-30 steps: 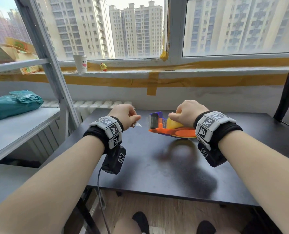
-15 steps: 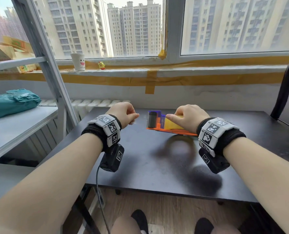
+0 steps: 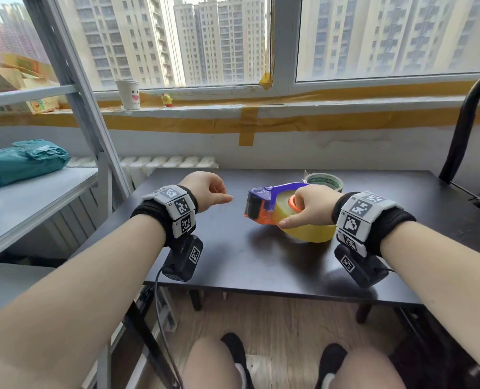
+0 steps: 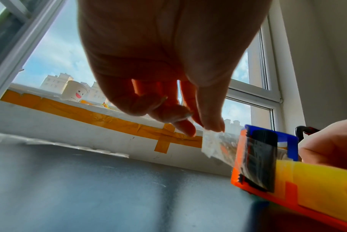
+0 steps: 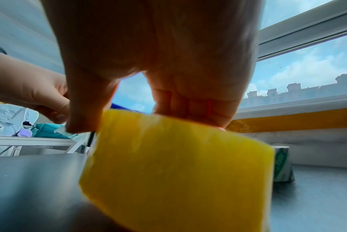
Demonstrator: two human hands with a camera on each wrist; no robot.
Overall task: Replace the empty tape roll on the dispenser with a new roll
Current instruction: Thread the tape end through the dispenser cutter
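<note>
Gripping the yellow tape roll [image 3: 307,230] from above, the right hand [image 3: 311,204] curls thumb and fingers round it where it sits mounted in the orange-and-blue dispenser [image 3: 264,202], tilted on the black desk [image 3: 233,262]. The left hand [image 3: 205,189] hovers just beside the dispenser's cutter end, fingers loosely curled with the thumb tip at the free tape end [image 4: 214,144] (whether it pinches it, I cannot tell). A second, green-printed roll [image 3: 323,181] lies behind, near the wall
</note>
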